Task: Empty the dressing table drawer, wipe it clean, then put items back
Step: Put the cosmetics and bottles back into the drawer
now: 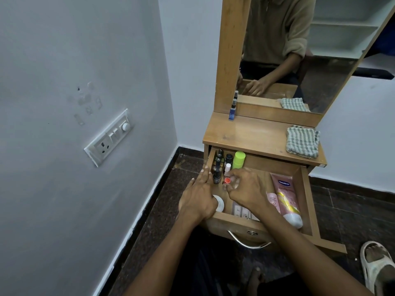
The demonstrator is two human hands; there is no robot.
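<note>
The wooden drawer (304, 201) of the dressing table is pulled out. Inside stand several small bottles (218, 162), a green-capped container (239, 160), a white-capped bottle (227, 167) and a red-capped item (227, 180). A pink Vaseline tube (287, 197) and a smaller pink tube (273, 200) lie at the right; a white round lid (220, 204) sits at the near left. My left hand (199, 195) rests on the drawer's left side, fingers touching a dark bottle (216, 177). My right hand (245, 189) has curled fingers around the red-capped item.
A striped cloth (302, 141) lies on the tabletop (252, 133) at the right, and a blue spray bottle (232, 111) stands by the mirror (299, 50). A wall with a switch panel (109, 137) is close on the left. A sandalled foot (378, 263) is at the lower right.
</note>
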